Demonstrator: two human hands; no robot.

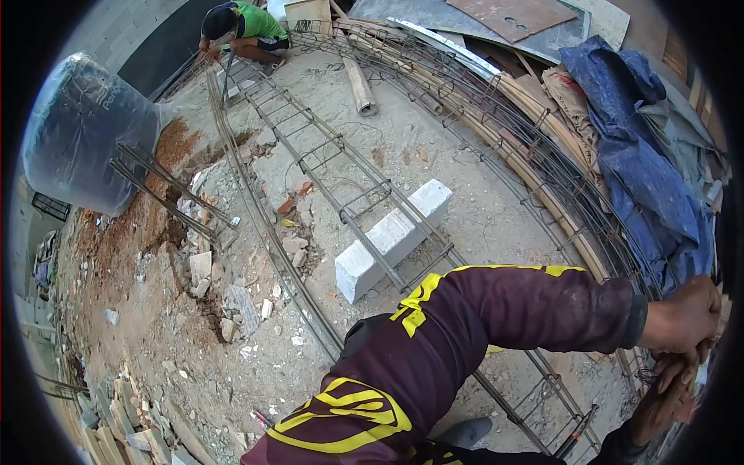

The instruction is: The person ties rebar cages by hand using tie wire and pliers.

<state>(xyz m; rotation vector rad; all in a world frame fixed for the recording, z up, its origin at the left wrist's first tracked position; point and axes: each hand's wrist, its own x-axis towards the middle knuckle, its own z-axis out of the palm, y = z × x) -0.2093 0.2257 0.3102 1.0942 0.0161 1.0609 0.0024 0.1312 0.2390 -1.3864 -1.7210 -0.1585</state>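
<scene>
At the far right edge, my left hand (pixel 686 316) is curled closed, its maroon and yellow sleeve stretched across the view. Just below it, my right hand (pixel 660 404) has its fingers bunched against the left one. Whatever lies between the fingers is hidden. Thin dark wire (pixel 645 373) shows beside the hands. Beneath my left arm runs a long rebar cage (pixel 341 143) with square stirrups, propped on a white block (pixel 395 236). A slim tool with a dark and orange handle (pixel 575 435) lies on the cage near my right sleeve.
Another person in a green shirt (pixel 260 22) crouches at the cage's far end. More rebar cages (pixel 535 147) and bamboo poles (pixel 570 221) lie to the right, beside a blue tarp (pixel 620 139). Upright bars (pixel 167 190), rubble (pixel 201 267) and a plastic-wrapped bundle (pixel 89 132) are on the left.
</scene>
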